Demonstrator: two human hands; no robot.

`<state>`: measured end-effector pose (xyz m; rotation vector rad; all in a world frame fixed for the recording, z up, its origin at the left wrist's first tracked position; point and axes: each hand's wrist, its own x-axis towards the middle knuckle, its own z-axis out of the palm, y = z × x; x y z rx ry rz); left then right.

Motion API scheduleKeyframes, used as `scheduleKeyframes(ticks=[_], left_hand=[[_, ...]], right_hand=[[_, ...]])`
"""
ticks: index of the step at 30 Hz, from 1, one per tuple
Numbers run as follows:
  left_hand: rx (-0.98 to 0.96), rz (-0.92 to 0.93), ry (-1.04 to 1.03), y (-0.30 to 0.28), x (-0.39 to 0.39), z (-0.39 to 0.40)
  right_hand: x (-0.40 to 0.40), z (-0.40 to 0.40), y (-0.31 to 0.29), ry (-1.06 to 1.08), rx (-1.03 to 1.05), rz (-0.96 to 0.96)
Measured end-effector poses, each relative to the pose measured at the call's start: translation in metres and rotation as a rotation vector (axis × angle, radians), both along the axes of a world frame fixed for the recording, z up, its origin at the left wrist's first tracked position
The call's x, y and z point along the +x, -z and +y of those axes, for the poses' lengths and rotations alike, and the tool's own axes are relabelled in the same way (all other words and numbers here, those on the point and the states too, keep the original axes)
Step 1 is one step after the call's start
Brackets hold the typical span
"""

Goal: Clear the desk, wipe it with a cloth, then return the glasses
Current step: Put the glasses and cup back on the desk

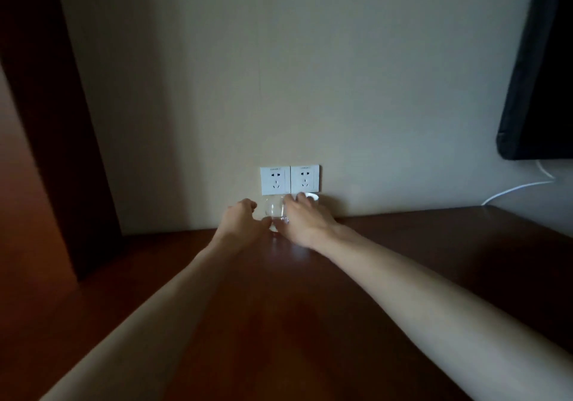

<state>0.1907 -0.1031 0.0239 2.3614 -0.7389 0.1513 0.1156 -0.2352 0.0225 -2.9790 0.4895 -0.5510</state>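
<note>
With your left hand (240, 219) cupping the clear glass (275, 213) and your right hand (302, 219) gripping the second glass (311, 197) at frame centre, keep both upright on the table (403, 261).

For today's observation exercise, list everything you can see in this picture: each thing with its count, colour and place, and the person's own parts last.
desk: one, dark reddish-brown wood, across the lower picture, against the wall.
clear glass: one, transparent, at the back of the desk below the sockets, between the two hands.
white object: one, white, just right of the glass, mostly hidden behind the right hand; what it is cannot be told.
wall sockets: two, white, side by side on the wall just above the desk.
screen: one, black, on the wall, upper right.
cable: one, white, running from below the screen down to the desk.
left hand: one, fingers curled beside the glass.
right hand: one, fingers on the glass.
</note>
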Motion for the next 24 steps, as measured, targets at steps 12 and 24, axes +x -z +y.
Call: scheduleKeyframes(ticks=[12,24], left_hand=[[0.2,-0.145,-0.017,0.033,-0.159,0.239],[0.731,-0.16,-0.328,0.07,-0.272,0.557]], right_hand=[[-0.13,0.22,0.054,-0.346,-0.018,0.062],[-0.162,0.472,0.062,-0.928,-0.041,0.041]])
